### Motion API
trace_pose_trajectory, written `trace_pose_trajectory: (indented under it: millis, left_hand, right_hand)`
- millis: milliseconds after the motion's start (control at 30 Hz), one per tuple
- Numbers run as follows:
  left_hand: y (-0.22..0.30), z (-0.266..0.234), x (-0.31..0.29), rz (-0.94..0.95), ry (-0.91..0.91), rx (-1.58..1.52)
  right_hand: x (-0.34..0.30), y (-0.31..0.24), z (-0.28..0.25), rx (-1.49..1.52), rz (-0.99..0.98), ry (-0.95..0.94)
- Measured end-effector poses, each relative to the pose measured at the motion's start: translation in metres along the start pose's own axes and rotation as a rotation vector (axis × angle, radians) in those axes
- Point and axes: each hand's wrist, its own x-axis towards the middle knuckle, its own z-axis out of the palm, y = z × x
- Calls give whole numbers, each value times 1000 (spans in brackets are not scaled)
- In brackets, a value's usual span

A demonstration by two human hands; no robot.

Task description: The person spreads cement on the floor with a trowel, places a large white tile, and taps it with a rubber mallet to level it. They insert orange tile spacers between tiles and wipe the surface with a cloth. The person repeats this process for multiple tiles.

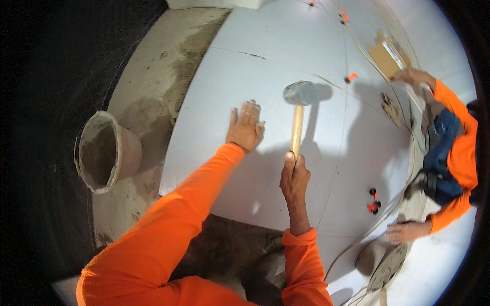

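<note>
My left hand (245, 126) lies flat on a large pale floor tile (204, 107), its fingers stretched out. In my right hand (295, 178) is a rubber mallet (300, 94), gripped around its wooden handle. The grey mallet head is over the tiled surface to the right of my left hand, with its shadow beside it. Whether the head touches the tile I cannot tell. Thin joint lines run between this tile and the ones next to it.
A mud-caked bucket (131, 153) stands on rough ground at left. Orange-and-black tile clips (374, 201) sit along the joints. At right a co-worker in orange (459, 148) crouches, one hand by a cardboard box (387, 57). A cable (361, 50) and another bucket (371, 257) lie nearby.
</note>
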Motion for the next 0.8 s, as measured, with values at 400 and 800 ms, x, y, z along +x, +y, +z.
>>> trace_pose_trajectory:
  millis: [400,800]
  left_hand:
    - [0,-3,1,-29,-19,-95]
    - [0,-6,4,-39,-129,-50]
  right_hand:
    - [86,-48,32,-87,-277,1]
    - [119,-82,71,-131,-144,-142]
